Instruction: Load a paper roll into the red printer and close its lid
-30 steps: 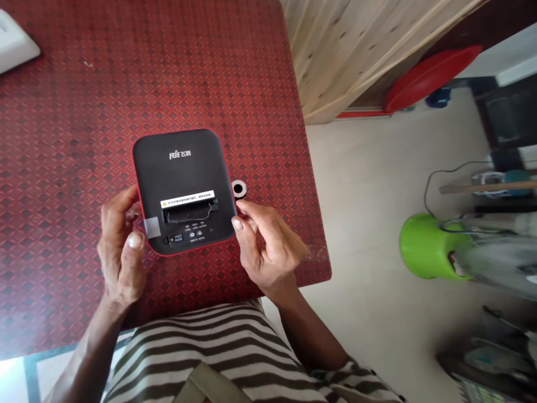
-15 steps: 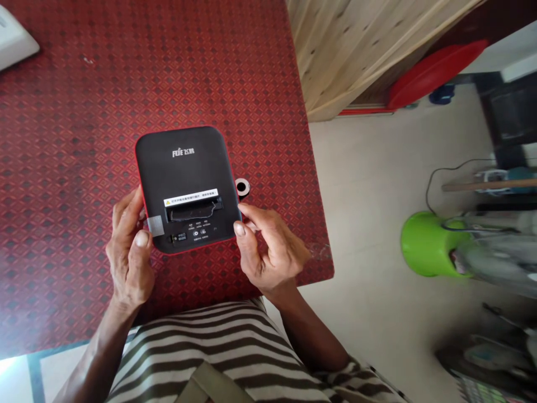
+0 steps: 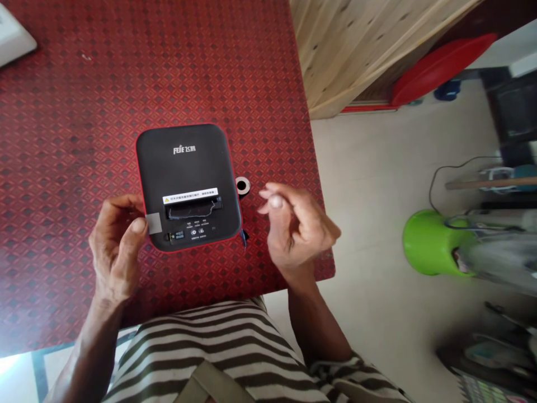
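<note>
A black receipt printer (image 3: 188, 173) with red edging lies face up on the patterned red table. White lettering marks its top, and a warning label sits above the paper slot. My left hand (image 3: 115, 246) has its thumb and fingers at the printer's lower left edge, beside a square of silvery tape (image 3: 153, 223). To the right, my right hand (image 3: 300, 226) is off the printer, thumb and fingertips drawn together, with nothing visible between them. A small dark scrap (image 3: 244, 238) shows at the printer's lower right edge. A paper roll (image 3: 242, 186) with a dark core stands against its right side.
The red table (image 3: 251, 67) ends in a rounded corner right of my right hand. A white object (image 3: 14, 36) sits at the upper left. Wooden boards (image 3: 369, 33) border the table's far right. On the floor stands a green bucket (image 3: 423, 243) with clear plastic over it.
My right hand has let go of the printer's right edge and moved off to the right, exposing the dark scrap. My left hand has shifted slightly left along the printer's edge.
</note>
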`<state>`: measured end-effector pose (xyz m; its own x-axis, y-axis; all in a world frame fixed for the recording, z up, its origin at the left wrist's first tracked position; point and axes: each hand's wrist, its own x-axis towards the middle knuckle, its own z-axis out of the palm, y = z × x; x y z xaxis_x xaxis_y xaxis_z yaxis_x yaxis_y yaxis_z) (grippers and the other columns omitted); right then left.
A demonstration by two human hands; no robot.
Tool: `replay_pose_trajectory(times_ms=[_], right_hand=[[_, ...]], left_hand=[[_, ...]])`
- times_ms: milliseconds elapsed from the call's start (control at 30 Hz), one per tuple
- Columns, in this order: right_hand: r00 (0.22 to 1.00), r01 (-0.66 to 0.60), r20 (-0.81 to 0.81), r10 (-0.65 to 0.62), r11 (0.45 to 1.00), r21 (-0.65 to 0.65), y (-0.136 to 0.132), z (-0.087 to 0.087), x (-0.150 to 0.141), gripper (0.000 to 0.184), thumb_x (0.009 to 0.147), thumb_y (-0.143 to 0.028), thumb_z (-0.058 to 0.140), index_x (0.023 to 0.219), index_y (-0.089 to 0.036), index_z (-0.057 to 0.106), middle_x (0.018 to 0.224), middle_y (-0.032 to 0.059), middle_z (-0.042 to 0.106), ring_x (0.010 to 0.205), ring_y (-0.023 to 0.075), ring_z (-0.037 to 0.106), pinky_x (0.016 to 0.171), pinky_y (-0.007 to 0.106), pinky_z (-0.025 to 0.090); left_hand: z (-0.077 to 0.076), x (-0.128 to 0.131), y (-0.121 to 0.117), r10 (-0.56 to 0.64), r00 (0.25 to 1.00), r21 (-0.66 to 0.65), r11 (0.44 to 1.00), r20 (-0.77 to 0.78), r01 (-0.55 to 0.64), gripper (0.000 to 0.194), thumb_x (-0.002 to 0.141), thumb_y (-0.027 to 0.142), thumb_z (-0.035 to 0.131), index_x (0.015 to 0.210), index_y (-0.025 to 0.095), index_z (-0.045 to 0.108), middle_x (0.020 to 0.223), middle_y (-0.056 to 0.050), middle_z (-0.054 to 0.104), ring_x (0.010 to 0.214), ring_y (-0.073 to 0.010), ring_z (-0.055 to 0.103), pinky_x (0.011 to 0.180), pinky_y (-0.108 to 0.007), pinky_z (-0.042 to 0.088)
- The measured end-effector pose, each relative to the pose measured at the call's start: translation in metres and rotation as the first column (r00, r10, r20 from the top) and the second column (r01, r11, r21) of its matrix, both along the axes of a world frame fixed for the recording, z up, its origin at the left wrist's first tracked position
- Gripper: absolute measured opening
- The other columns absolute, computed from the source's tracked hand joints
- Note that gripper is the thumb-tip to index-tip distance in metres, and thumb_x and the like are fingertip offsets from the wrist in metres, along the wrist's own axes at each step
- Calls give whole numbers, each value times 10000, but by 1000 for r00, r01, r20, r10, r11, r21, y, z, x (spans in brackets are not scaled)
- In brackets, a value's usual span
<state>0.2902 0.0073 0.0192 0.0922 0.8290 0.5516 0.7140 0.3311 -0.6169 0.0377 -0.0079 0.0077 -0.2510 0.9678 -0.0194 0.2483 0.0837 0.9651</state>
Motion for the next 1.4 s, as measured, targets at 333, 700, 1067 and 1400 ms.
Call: replay_pose_trajectory(times_ms=[333,700,1067,1400], right_hand=[[1000,0,-10,-1,1000,-29,24,-19,1,161,1023,-236,579,964,-199,724,871,19,793,721,126,723,662,259,554],[996,74,-54,-76,996,-42,24,-26,6,214,1040,-290,550,969,-193,727,857,16,794,700,127,743,634,263,567],[998,47,-44,-48,999,-27,22,-21,2,210,1041,-291,549,980,-195,726,860,7,788,641,109,706,598,258,546],[891,-372,266,367,928,-32,44,35,-20,142,1015,-172,597,1074,-197,724,1016,32,789,921,157,720,866,329,600]], left_hand=[[21,-6,2,-89,996,-191,977,16,91,200,846,390,718,822,234,595,690,26,527,593,-123,422,543,-301,310],[19,3,2,-32,979,-219,973,201,77,172,857,336,699,830,236,562,731,16,496,627,-134,408,576,-297,313],[15,5,5,-4,985,-195,980,173,39,168,840,287,693,788,219,549,686,31,437,592,-113,358,551,-293,274],[24,-17,24,-101,974,-86,989,203,121,222,842,339,666,682,195,613,647,5,524,625,-131,481,617,-318,367]])
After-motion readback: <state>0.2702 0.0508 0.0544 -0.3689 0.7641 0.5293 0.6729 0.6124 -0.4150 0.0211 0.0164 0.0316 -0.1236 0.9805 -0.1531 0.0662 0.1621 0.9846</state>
